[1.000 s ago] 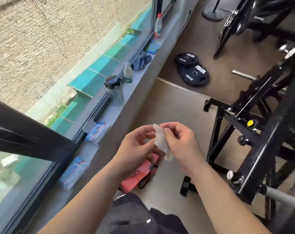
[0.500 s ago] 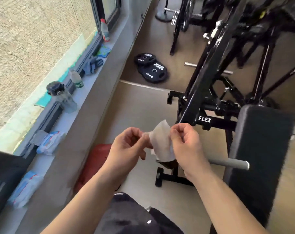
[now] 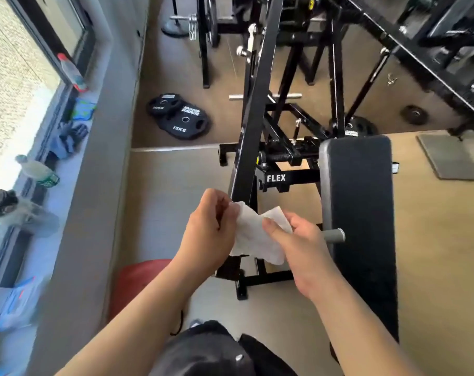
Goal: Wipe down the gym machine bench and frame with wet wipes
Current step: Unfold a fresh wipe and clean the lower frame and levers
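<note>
A white wet wipe (image 3: 253,234) is stretched between my two hands in the middle of the view. My left hand (image 3: 211,234) pinches its left edge and my right hand (image 3: 298,245) pinches its right edge. Right behind the wipe rises a black slanted frame bar (image 3: 248,137) of the gym machine marked FLEX. The black padded bench (image 3: 358,213) runs lengthwise just right of my right hand, with a grey handle peg (image 3: 334,235) sticking out beside it. Neither hand touches the machine.
A window sill (image 3: 75,185) on the left carries wipe packs (image 3: 16,305), bottles (image 3: 37,172) and gloves (image 3: 69,138). Black weight plates (image 3: 180,116) lie on the floor behind. A red bag (image 3: 138,283) sits on the floor by my left arm. More black racks (image 3: 433,50) stand at the back right.
My view has swung right from the window to the machine and bench. The wipe, folded small a second ago, has been spread wider between my hands.
</note>
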`<action>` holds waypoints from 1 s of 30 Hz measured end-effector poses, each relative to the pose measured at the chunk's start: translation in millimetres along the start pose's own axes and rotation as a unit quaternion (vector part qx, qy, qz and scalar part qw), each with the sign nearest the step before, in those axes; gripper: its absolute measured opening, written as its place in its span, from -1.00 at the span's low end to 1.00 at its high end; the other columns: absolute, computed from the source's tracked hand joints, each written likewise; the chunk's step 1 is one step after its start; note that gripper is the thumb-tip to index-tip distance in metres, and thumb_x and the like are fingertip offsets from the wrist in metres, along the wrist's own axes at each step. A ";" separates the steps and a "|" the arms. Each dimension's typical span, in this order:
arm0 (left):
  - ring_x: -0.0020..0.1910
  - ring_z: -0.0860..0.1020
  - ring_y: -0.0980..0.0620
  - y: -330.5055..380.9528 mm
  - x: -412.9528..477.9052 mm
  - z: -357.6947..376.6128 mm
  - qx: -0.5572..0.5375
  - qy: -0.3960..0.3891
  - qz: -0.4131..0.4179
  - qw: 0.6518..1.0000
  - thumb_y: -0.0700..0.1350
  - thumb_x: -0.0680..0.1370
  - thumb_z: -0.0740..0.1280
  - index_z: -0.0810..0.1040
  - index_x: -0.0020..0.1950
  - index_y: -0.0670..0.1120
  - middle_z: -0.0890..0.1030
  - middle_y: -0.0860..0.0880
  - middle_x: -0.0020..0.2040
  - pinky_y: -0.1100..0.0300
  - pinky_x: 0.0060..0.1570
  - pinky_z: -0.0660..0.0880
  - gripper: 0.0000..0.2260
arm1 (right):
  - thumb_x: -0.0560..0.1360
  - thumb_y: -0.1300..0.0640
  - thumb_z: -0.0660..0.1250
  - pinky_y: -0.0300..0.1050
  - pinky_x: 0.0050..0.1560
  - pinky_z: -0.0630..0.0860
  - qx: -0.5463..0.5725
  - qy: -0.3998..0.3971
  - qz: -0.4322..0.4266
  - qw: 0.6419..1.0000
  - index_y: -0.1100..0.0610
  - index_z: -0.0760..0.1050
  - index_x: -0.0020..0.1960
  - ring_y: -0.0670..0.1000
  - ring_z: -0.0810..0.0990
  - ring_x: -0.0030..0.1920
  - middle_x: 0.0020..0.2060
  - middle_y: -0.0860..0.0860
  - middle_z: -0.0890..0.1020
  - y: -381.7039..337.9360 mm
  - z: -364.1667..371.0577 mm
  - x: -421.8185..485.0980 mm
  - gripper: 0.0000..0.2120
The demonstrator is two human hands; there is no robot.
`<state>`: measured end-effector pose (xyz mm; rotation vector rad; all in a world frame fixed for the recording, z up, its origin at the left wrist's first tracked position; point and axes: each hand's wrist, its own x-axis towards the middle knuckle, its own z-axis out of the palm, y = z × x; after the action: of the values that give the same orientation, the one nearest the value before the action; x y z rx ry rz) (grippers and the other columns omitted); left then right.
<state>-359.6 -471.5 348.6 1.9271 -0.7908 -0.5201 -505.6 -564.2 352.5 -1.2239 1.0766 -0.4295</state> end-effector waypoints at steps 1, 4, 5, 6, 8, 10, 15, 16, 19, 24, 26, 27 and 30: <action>-0.26 0.52 0.16 -0.2 5.2 3.0 0.007 -0.007 0.012 1.000 -0.09 0.65 0.30 0.41 -0.01 0.03 0.57 0.12 -0.25 0.34 -0.33 0.40 -0.92 | 0.55 -0.03 0.47 -0.17 -0.03 0.59 0.005 0.016 0.007 1.000 0.02 0.64 0.13 -0.07 0.71 -0.04 -0.07 -0.07 0.74 2.4 -2.4 0.8 -0.79; -0.27 0.53 0.10 -1.1 17.4 13.1 0.055 -0.039 0.039 0.997 -0.09 0.66 0.27 0.39 0.00 0.05 0.59 0.09 -0.24 0.24 -0.31 0.44 -0.92 | 0.60 -0.02 0.41 0.01 -0.06 0.63 -0.004 0.079 -0.007 0.997 0.01 0.61 0.03 0.11 0.69 -0.03 -0.10 0.03 0.72 9.5 -12.6 5.0 -0.89; -0.28 0.53 0.08 -2.2 19.6 16.9 0.082 -0.051 0.040 0.995 -0.06 0.66 0.26 0.38 0.01 0.05 0.59 0.07 -0.24 0.14 -0.27 0.47 -0.93 | 0.61 -0.03 0.38 0.03 -0.08 0.63 -0.036 0.090 -0.023 0.995 -0.02 0.59 0.01 0.10 0.69 -0.05 -0.12 0.01 0.71 11.4 -17.6 7.0 -0.91; -0.28 0.53 0.02 -2.5 20.2 20.7 0.112 -0.061 0.041 0.991 -0.04 0.66 0.25 0.38 0.02 0.04 0.60 0.04 -0.23 0.04 -0.26 0.49 -0.94 | 0.63 -0.03 0.35 -0.02 -0.13 0.64 -0.073 0.094 -0.042 0.992 -0.04 0.56 -0.01 0.05 0.68 -0.08 -0.15 -0.01 0.69 12.1 -23.0 9.1 -0.91; -0.25 0.53 -0.11 -2.9 18.2 28.7 0.187 -0.075 0.040 0.979 0.01 0.67 0.21 0.37 0.05 0.04 0.60 -0.02 -0.22 -0.01 -0.26 0.50 -0.93 | 0.66 -0.01 0.30 -0.21 -0.26 0.55 -0.170 0.096 -0.084 0.977 -0.05 0.51 0.00 -0.04 0.65 -0.13 -0.19 -0.06 0.65 15.0 -36.3 15.4 -0.91; -0.24 0.53 -0.16 -4.1 12.4 39.3 0.274 -0.076 0.038 0.958 0.05 0.68 0.18 0.37 0.08 0.05 0.60 -0.01 -0.21 0.01 -0.25 0.49 -0.90 | 0.67 -0.03 0.27 -0.26 -0.35 0.48 -0.313 0.080 -0.118 0.939 -0.03 0.50 0.01 -0.11 0.60 -0.22 -0.26 -0.12 0.60 21.0 -49.9 23.4 -0.89; -0.23 0.54 -0.13 -2.8 -11.4 78.0 0.364 -0.067 0.032 0.929 0.10 0.70 0.13 0.35 0.16 0.06 0.54 0.05 -0.21 0.08 -0.31 0.33 -0.85 | 0.64 -0.14 0.28 -0.24 -0.49 0.21 -0.532 0.060 -0.158 0.830 -0.07 0.44 -0.06 -0.18 0.41 -0.46 -0.45 -0.16 0.45 32.2 -84.3 41.1 -0.82; -0.18 0.59 -0.15 -2.3 -14.1 86.5 0.371 -0.066 0.026 0.926 0.10 0.70 0.14 0.35 0.17 0.05 0.59 0.03 -0.15 0.07 -0.30 0.32 -0.85 | 0.63 -0.14 0.30 -0.23 -0.48 0.22 -0.522 0.044 -0.151 0.838 -0.06 0.42 -0.10 -0.16 0.42 -0.46 -0.45 -0.14 0.46 32.8 -91.8 45.4 -0.79; -0.18 0.63 -0.21 -4.4 -16.7 108.4 0.385 -0.028 0.027 0.922 0.06 0.68 0.22 0.39 0.14 0.01 0.64 0.01 -0.11 0.06 -0.33 0.33 -0.86 | 0.60 -0.11 0.35 -0.16 -0.44 0.37 -0.433 0.015 -0.153 0.888 -0.03 0.38 -0.19 -0.06 0.48 -0.42 -0.43 -0.09 0.49 35.9 -113.9 58.2 -0.72; -0.21 0.59 -0.14 -17.4 -14.8 131.2 0.399 0.031 0.052 0.915 -0.01 0.62 0.34 0.45 0.00 -0.03 0.59 0.01 -0.20 0.00 -0.43 0.48 -0.87 | 0.59 -0.19 0.35 -0.11 -0.47 0.49 -0.498 0.050 -0.210 0.840 -0.06 0.42 -0.17 -0.12 0.48 -0.46 -0.46 -0.15 0.48 41.4 -138.3 68.6 -0.72; -0.14 0.57 -0.13 -16.9 -11.8 133.3 0.413 0.044 0.073 0.907 -0.13 0.52 0.47 0.53 0.02 -0.05 0.57 -0.01 -0.11 0.00 -0.38 0.51 -0.85 | 0.58 -0.21 0.35 -0.11 -0.45 0.50 -0.522 0.050 -0.240 0.817 -0.05 0.44 -0.17 -0.11 0.48 -0.46 -0.44 -0.16 0.47 44.8 -143.2 73.6 -0.72; -0.12 0.55 -0.13 -14.5 -11.1 136.1 0.414 0.040 0.103 0.903 -0.23 0.46 0.50 0.57 0.04 -0.07 0.56 -0.03 -0.07 0.00 -0.34 0.52 -0.78 | 0.57 -0.22 0.35 -0.09 -0.42 0.51 -0.527 0.045 -0.251 0.811 -0.05 0.45 -0.17 -0.10 0.49 -0.44 -0.42 -0.17 0.49 45.7 -144.2 75.8 -0.72; -0.04 0.53 -0.12 -1.1 -12.3 157.3 0.356 -0.014 0.211 0.910 -0.39 0.40 0.37 0.59 0.15 -0.13 0.56 -0.07 0.06 0.03 -0.13 0.54 -0.65 | 0.58 -0.19 0.37 -0.09 -0.34 0.49 -0.518 0.021 -0.246 0.819 -0.05 0.50 -0.14 -0.04 0.52 -0.34 -0.31 -0.15 0.52 41.8 -143.8 83.7 -0.75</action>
<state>-469.3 -559.1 276.5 2.2909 -1.5233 0.0306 -597.9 -692.1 285.0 -2.5113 1.0282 -0.2337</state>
